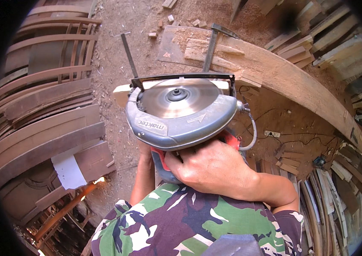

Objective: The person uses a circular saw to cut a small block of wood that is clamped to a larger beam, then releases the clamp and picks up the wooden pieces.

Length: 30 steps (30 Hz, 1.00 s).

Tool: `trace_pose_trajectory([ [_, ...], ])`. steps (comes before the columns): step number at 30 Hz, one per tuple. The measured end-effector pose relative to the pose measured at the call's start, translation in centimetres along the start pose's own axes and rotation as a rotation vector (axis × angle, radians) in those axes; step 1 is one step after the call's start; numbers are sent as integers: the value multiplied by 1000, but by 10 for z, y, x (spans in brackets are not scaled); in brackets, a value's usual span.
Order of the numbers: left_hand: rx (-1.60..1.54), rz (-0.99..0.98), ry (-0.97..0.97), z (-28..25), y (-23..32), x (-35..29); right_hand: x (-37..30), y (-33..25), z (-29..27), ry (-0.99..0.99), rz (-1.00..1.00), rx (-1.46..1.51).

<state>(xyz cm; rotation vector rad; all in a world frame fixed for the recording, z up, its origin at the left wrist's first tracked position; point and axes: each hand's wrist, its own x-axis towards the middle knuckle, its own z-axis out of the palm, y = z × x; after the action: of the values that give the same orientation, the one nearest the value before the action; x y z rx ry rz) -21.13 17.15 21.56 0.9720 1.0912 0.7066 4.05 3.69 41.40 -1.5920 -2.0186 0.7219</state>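
A circular saw (pixel 181 138) with a blue-grey guard and red grip parts is held in front of my body, its round blade (pixel 176 96) facing up at me. The blade has a blurred, ring-like sheen; whether it spins I cannot tell. My right hand (pixel 215 166) is wrapped round the saw's handle. My left hand is hidden behind the saw; only the left forearm (pixel 142 179) and wrist show. The black base plate (pixel 185 77) runs along the saw's far side. A pale wood piece (pixel 122 89) shows beside it, near a dark T-shaped metal bar (pixel 211 48).
A long curved board (pixel 292 68) strewn with sawdust extends to the right. Stacked boards (pixel 49 123) line the left side, and scrap wood (pixel 343 55) is heaped at the far right. A grey cable (pixel 254 132) leaves the saw; a white power strip (pixel 272 134) lies among wires.
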Motion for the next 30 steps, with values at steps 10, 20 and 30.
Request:
trace_pose_trajectory([
  [10, 99, 121, -119, -90, 52, -4, -2, -112, 57, 273, 44, -97],
  [20, 163, 224, -354, -157, 135, 110, 121, -166, 93, 436, 136, -238],
  [30, 270, 290, -562, -229, 235, 252, 310, -173, 116, 494, 329, -158],
])
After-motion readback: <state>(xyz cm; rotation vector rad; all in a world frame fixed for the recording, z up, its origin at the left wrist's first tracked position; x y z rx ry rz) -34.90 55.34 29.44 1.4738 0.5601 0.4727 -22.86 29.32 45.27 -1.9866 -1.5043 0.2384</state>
